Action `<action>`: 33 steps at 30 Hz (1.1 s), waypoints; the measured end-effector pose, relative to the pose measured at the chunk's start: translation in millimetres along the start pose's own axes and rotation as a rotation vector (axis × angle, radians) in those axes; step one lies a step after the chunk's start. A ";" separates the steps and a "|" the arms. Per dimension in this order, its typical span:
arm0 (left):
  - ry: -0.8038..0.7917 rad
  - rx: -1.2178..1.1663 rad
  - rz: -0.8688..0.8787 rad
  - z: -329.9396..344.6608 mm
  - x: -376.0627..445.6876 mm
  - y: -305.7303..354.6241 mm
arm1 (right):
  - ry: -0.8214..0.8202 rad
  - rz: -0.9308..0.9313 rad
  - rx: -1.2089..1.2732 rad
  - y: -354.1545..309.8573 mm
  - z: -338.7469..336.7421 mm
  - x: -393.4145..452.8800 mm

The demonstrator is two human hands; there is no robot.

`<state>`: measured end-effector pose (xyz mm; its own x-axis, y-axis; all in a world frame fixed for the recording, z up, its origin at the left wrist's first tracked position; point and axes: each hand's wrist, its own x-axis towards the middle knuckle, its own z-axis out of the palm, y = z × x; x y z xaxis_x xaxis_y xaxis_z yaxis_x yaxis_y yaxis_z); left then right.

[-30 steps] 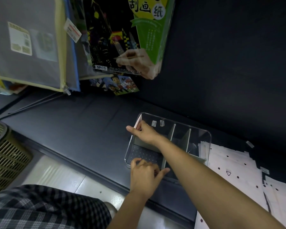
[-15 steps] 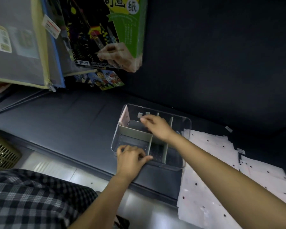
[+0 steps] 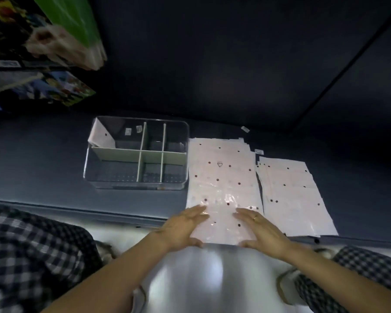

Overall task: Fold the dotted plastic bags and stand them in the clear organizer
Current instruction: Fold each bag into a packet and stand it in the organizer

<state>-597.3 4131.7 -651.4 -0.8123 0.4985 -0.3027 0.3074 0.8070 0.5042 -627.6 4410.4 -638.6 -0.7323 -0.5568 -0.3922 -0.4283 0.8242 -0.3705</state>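
The left hand (image 3: 181,229) lies flat with fingers straight and spread, fingertips on the near left corner of the top sheet, thumb tucked along the near edge; it grips nothing. The right hand (image 3: 261,229), a ring on one finger, mirrors it on the near right corner, fingers extended and pressing lightly, nothing pinched.

Under both palms is the stack of pale, glossy plastic bags printed with small dark dots (image 3: 221,184), flat on the dark grey shelf surface (image 3: 43,168) with its near end hanging slightly past the shelf edge. A second, looser stack of the same dotted bags (image 3: 291,195) lies just beside it on the right, edges fanned. The clear rectangular plastic organizer with pale dividers (image 3: 137,154) sits just to the left, and one folded dotted bag (image 3: 102,137) leans in its far left compartment.

The risks look plain. The film seems slick, so lifting the near edge could drag several layers at once, or slide the overhanging stack off the shelf. A soft fold may spring open, and a limp bag may slump in the wide compartment.
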 end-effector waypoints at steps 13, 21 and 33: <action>0.203 0.000 -0.101 18.8 -8.3 5.3 | 0.267 0.008 0.090 16.7 26.5 -17.0; 0.296 -0.067 -0.248 8.2 -0.1 15.3 | 0.204 0.073 0.214 15.2 5.0 -13.2; 0.241 -0.788 -0.198 -56.7 -4.0 26.6 | -0.048 0.231 0.745 3.9 -69.2 -12.1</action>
<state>-614.0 4133.2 -591.0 -0.9255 0.2180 -0.3097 -0.2148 0.3714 0.9033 -657.0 4427.4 -577.1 -0.7287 -0.3973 -0.5578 0.2132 0.6424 -0.7361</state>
